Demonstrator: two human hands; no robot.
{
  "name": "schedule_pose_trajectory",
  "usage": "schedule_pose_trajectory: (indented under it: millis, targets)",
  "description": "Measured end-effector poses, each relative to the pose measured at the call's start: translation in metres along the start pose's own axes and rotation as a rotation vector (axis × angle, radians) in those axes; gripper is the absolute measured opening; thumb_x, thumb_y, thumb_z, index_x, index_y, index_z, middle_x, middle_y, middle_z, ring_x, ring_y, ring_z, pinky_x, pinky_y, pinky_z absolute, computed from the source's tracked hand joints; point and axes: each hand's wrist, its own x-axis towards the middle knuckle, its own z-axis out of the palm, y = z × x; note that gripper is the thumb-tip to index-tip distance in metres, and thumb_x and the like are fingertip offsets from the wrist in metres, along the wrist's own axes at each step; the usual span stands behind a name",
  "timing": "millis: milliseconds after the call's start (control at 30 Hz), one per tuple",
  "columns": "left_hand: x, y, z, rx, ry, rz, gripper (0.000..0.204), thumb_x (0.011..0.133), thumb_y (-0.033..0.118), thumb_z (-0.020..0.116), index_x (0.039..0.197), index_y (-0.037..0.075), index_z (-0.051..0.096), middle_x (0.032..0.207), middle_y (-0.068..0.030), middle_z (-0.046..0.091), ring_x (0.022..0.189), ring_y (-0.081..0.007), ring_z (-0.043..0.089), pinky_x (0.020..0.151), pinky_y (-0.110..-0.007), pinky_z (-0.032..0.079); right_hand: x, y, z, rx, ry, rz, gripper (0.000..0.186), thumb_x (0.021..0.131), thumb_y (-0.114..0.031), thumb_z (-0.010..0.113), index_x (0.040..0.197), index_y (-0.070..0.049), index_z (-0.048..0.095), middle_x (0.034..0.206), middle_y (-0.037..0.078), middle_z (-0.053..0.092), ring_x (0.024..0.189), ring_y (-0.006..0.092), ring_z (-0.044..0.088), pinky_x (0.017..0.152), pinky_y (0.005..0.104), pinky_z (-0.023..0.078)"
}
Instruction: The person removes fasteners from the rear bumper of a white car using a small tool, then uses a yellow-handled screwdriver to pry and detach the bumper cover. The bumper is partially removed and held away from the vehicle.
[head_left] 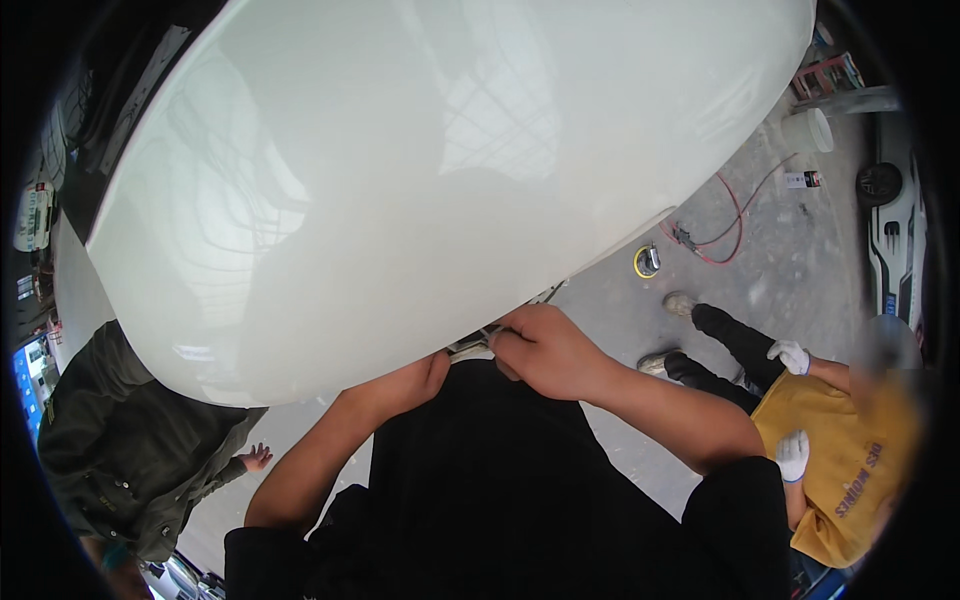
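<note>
A large glossy white car panel fills the upper view, its curved edge just in front of me. My left hand is at that lower edge, fingers curled and partly tucked out of sight. A little to its right, my right hand is closed at the same edge, thumb bent. Between them a narrow dark-and-pale strip shows under the panel. What exactly my fingers grip is hidden.
A person in dark clothing stands left; another in yellow with white gloves stands right. On the grey floor are red hoses, a round yellow-rimmed tool, a can and white bucket. A car is far right.
</note>
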Motion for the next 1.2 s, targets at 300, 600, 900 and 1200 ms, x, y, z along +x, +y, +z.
schedule_pose_trajectory:
  millis: [300,600,900,1200]
  targets:
    - [-0.011,-0.005,0.004,0.007,0.070,0.060,0.022,0.072,0.010,0.061,0.092,0.005,0.069,0.078,-0.0105,0.065,0.076,-0.0301,0.063,0.071,-0.043,0.051,0.010,-0.023,0.014,0.163,-0.050,0.346,0.020,0.088,-0.009,0.037,0.087,0.001,0.055,0.054,0.004,0.045,0.041,0.0129,0.038,0.037,0.0298,0.031]
    - [-0.017,0.000,0.005,-0.113,0.160,0.064,0.017,0.074,0.009,0.060,0.088,0.000,0.065,0.078,-0.0136,0.063,0.074,-0.0323,0.062,0.068,-0.045,0.050,0.010,-0.091,0.023,-0.183,-0.042,0.475,0.025,0.096,-0.021,0.035,0.100,-0.005,0.054,0.052,0.002,0.043,0.035,0.0102,0.030,0.029,0.0281,0.022]
    - [-0.016,0.006,0.022,-0.130,0.189,0.032,0.024,0.070,0.006,0.058,0.091,-0.004,0.064,0.095,-0.0202,0.064,0.095,-0.0391,0.060,0.088,-0.050,0.045,0.028,-0.074,0.039,-0.461,0.170,0.080,0.037,0.092,-0.023,0.055,0.123,-0.004,0.059,0.121,0.015,0.062,0.108,0.0261,0.059,0.091,0.0357,0.048]
    - [-0.022,-0.003,0.025,-0.083,0.151,0.062,0.017,0.070,0.009,0.060,0.083,-0.001,0.063,0.094,-0.0203,0.061,0.094,-0.0402,0.058,0.086,-0.054,0.044,0.030,0.004,0.044,-0.501,0.260,-0.138,0.031,0.076,-0.005,0.054,0.103,0.002,0.066,0.100,0.024,0.066,0.097,0.0384,0.063,0.084,0.0429,0.050]
